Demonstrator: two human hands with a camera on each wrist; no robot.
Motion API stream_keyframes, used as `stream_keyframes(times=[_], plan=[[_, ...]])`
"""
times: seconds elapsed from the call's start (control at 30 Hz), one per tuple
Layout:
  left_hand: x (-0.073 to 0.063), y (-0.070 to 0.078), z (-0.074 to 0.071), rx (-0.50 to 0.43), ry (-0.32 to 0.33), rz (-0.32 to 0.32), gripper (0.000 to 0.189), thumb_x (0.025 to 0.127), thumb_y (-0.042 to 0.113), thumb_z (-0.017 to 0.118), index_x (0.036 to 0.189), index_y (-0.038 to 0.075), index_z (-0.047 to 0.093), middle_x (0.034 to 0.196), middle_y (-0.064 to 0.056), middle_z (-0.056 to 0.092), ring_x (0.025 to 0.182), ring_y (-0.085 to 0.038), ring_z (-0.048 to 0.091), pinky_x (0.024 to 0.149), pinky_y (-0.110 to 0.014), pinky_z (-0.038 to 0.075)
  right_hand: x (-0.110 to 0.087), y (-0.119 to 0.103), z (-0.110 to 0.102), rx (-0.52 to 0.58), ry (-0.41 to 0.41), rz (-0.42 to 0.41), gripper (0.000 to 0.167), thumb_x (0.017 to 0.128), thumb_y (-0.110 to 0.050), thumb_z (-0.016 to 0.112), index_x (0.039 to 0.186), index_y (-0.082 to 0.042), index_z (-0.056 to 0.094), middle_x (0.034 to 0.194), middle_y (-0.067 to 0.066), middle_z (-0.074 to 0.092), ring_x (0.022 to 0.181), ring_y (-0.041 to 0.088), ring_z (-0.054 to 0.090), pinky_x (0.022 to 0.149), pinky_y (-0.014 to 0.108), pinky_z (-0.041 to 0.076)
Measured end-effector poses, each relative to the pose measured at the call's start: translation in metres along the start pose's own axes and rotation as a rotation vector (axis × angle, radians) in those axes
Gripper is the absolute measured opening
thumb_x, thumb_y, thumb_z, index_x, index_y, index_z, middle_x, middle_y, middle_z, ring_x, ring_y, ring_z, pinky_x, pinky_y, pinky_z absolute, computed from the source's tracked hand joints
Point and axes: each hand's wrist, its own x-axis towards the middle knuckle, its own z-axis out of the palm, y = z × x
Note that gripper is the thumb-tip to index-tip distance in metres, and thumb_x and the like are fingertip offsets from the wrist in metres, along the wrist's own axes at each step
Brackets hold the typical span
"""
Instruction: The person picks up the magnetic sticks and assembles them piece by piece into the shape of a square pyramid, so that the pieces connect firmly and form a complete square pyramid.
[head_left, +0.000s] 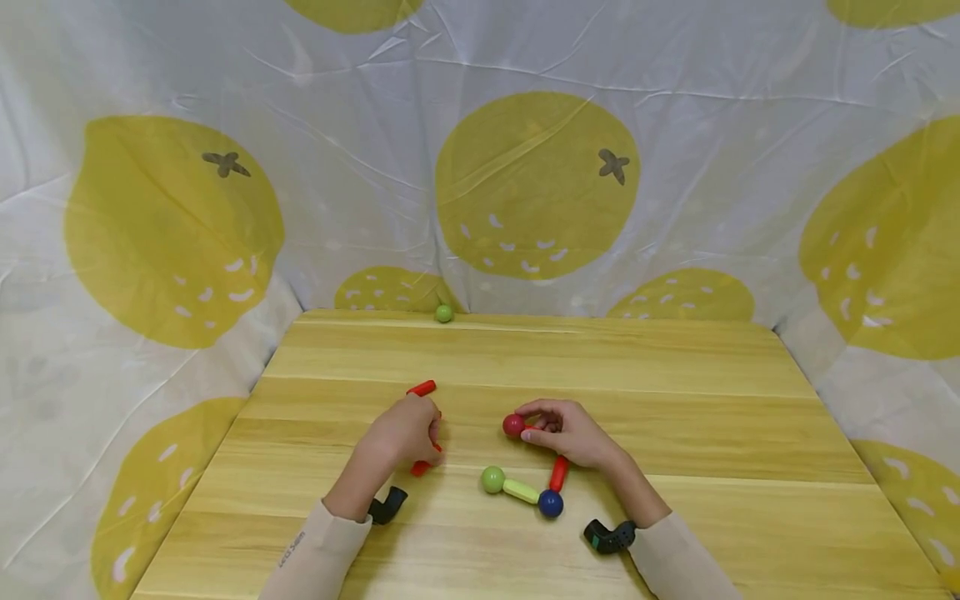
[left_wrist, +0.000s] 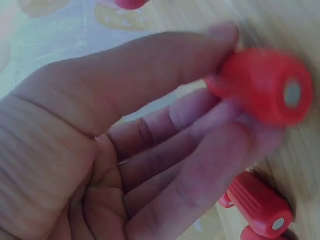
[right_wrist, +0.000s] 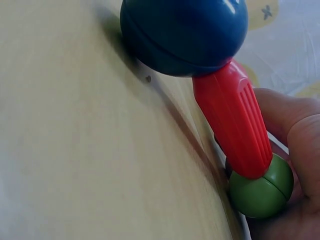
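Note:
My left hand (head_left: 408,429) pinches a red magnetic rod (left_wrist: 270,87) between thumb and fingers; a round metal disc shows in its end. More red rods (left_wrist: 260,205) lie under that hand on the table. My right hand (head_left: 566,432) holds a short red rod (head_left: 531,428) with a red ball (head_left: 513,426) on its tip. A green ball (right_wrist: 262,190) sits against the right fingers, hidden in the head view. From it a second red rod (head_left: 558,473) runs to a blue ball (head_left: 551,503), then a yellow-green rod (head_left: 521,491) ends at a light green ball (head_left: 492,479).
A small green ball (head_left: 444,313) stands at the back edge of the wooden table (head_left: 675,367), against a lemon-print cloth (head_left: 360,167). One red rod (head_left: 422,388) lies just beyond the left hand. Black wrist devices (head_left: 609,537) stick out by both cuffs.

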Motion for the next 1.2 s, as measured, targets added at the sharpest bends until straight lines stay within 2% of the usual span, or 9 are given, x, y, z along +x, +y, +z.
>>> stream_keyframes(times=[0.1, 0.2, 0.3, 0.4, 0.53, 0.63, 0.73, 0.9, 1.2], plan=[[0.001, 0.000, -0.001, -0.017, 0.004, 0.033, 0.029, 0.073, 0.005, 0.086, 0.063, 0.014, 0.061, 0.057, 0.005, 0.055, 0.051, -0.011, 0.049, 0.051, -0.024, 0.040, 0.000, 0.000, 0.000, -0.006, -0.003, 0.000, 0.033, 0.097, -0.029, 0.074, 0.128, -0.018, 0.071, 0.104, 0.002, 0.075, 0.086, 0.015, 0.068, 0.071, 0.023, 0.053], [0.004, 0.000, -0.001, -0.101, -0.004, 0.066, 0.023, 0.078, 0.012, 0.086, 0.069, 0.016, 0.066, 0.061, 0.007, 0.061, 0.056, -0.010, 0.054, 0.056, -0.025, 0.045, 0.001, 0.000, -0.001, -0.007, -0.002, 0.001, 0.033, 0.097, -0.029, 0.074, 0.128, -0.019, 0.072, 0.105, 0.002, 0.075, 0.088, 0.015, 0.068, 0.072, 0.024, 0.054], [0.008, 0.000, 0.001, -0.267, -0.024, 0.097, 0.016, 0.082, 0.021, 0.087, 0.079, 0.017, 0.072, 0.069, 0.006, 0.068, 0.065, -0.011, 0.062, 0.061, -0.028, 0.052, 0.002, -0.001, 0.000, 0.000, 0.000, 0.005, 0.033, 0.096, -0.030, 0.075, 0.127, -0.019, 0.073, 0.105, 0.001, 0.076, 0.088, 0.015, 0.068, 0.073, 0.024, 0.055], [0.014, 0.001, 0.006, -0.482, -0.083, 0.084, 0.016, 0.086, 0.027, 0.085, 0.091, 0.015, 0.075, 0.081, 0.003, 0.074, 0.073, -0.013, 0.070, 0.068, -0.031, 0.060, 0.003, 0.000, 0.001, 0.001, -0.001, 0.006, 0.033, 0.096, -0.030, 0.075, 0.127, -0.019, 0.074, 0.103, 0.002, 0.076, 0.086, 0.015, 0.068, 0.072, 0.024, 0.055], [0.022, 0.001, 0.012, -0.760, -0.167, 0.037, 0.024, 0.092, 0.025, 0.079, 0.108, 0.007, 0.075, 0.094, -0.006, 0.077, 0.082, -0.020, 0.076, 0.076, -0.040, 0.065, 0.004, -0.001, 0.000, -0.010, -0.002, 0.007, 0.032, 0.096, -0.030, 0.075, 0.127, -0.019, 0.074, 0.103, 0.001, 0.076, 0.086, 0.014, 0.067, 0.073, 0.024, 0.055], [0.027, 0.000, 0.018, -0.876, -0.214, 0.029, 0.029, 0.096, 0.022, 0.076, 0.117, 0.002, 0.072, 0.101, -0.010, 0.077, 0.087, -0.022, 0.077, 0.080, -0.041, 0.064, 0.004, -0.001, 0.000, -0.015, -0.001, 0.005, 0.032, 0.096, -0.030, 0.075, 0.127, -0.020, 0.074, 0.103, 0.001, 0.077, 0.087, 0.014, 0.068, 0.074, 0.024, 0.055], [0.032, -0.001, 0.027, -0.922, -0.251, 0.030, 0.032, 0.097, 0.021, 0.074, 0.120, -0.001, 0.071, 0.104, -0.011, 0.077, 0.089, -0.022, 0.077, 0.080, -0.039, 0.064, 0.005, 0.001, 0.000, -0.011, -0.002, -0.004, 0.032, 0.097, -0.030, 0.075, 0.126, -0.019, 0.074, 0.105, 0.001, 0.077, 0.087, 0.014, 0.069, 0.074, 0.025, 0.056], [0.037, 0.000, 0.039, -0.942, -0.279, 0.013, 0.030, 0.098, 0.018, 0.073, 0.120, -0.001, 0.071, 0.103, -0.010, 0.077, 0.087, -0.020, 0.077, 0.078, -0.036, 0.064, 0.007, 0.003, 0.001, 0.021, 0.001, -0.015, 0.031, 0.097, -0.029, 0.074, 0.125, -0.017, 0.072, 0.110, 0.001, 0.077, 0.094, 0.012, 0.071, 0.078, 0.026, 0.058], [0.038, 0.008, 0.049, -0.965, -0.281, -0.003, 0.032, 0.098, 0.015, 0.071, 0.124, -0.004, 0.068, 0.104, -0.010, 0.076, 0.088, -0.019, 0.076, 0.079, -0.037, 0.064, 0.008, 0.001, 0.002, 0.020, 0.003, 0.016, 0.029, 0.097, -0.033, 0.074, 0.123, -0.022, 0.073, 0.108, -0.004, 0.076, 0.090, 0.015, 0.070, 0.076, 0.027, 0.058]])
